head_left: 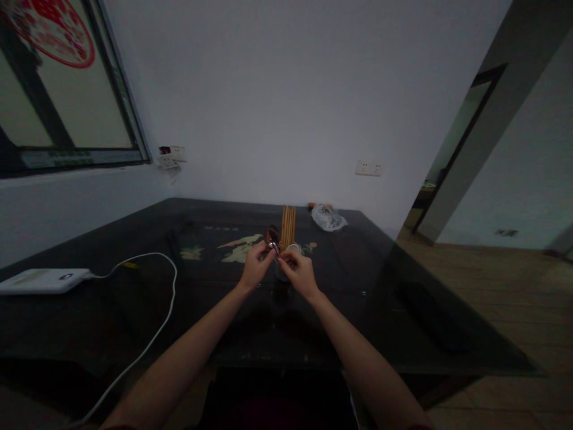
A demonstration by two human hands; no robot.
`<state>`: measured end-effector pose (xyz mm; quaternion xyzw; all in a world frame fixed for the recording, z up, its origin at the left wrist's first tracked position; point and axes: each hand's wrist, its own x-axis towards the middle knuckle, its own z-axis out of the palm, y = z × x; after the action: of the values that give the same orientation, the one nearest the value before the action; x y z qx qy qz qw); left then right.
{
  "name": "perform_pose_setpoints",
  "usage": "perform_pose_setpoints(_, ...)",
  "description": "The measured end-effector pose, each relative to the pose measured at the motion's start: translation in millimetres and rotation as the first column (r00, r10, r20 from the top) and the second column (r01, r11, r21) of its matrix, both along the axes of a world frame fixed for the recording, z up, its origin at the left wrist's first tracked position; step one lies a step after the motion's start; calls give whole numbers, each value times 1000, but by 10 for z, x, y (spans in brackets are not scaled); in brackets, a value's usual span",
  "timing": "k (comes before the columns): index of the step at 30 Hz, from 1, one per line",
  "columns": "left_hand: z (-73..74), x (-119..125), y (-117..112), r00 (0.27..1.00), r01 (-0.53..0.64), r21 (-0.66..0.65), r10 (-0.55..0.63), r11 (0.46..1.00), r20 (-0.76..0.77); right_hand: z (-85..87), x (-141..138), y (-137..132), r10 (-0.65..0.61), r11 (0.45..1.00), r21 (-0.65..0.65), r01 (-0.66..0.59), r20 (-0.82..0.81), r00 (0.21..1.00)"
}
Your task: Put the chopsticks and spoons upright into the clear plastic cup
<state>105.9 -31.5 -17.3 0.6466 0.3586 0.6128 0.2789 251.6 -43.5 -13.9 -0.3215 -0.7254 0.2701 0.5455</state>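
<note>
Both of my hands meet over the middle of the table, in front of several upright wooden chopsticks. Between them is a shiny metal spoon, its rounded, dark-reflecting end up and to the left. My left hand pinches it near the rounded end. The fingers of my right hand close on the thin lower part, close to the left fingertips. A cup-like holder with a pale rim stands right behind and below the hands, around the chopsticks' lower ends. My fingers hide much of the spoon and holder.
The dark glossy table bears a printed pattern. At left lies a white power bank with a white cable running off the front edge. A crumpled clear plastic bag lies near the wall. A dark flat object is at right.
</note>
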Motion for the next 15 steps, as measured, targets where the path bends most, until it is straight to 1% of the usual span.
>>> perform_pose_setpoints(4, 45, 5, -19, 993, 88, -73, -81, 993, 87, -8, 2, 22, 31, 997, -67, -36, -70, 997)
perform_pose_setpoints(10, 61, 3, -14, 988, 140, -114, -131, 984, 81, 16, -12, 30, 147, 974, -142, -177, -199, 969)
perform_pose_setpoints(12, 69, -2, -15, 986, 153, -127, -144, 980, 81, 28, -16, 30, 181, 960, -171, -220, -216, 959)
perform_pose_setpoints(15, 76, -8, -17, 982, 174, -142, -161, 974, 95, 42, -17, 31, 201, 950, -197, -244, -216, 955)
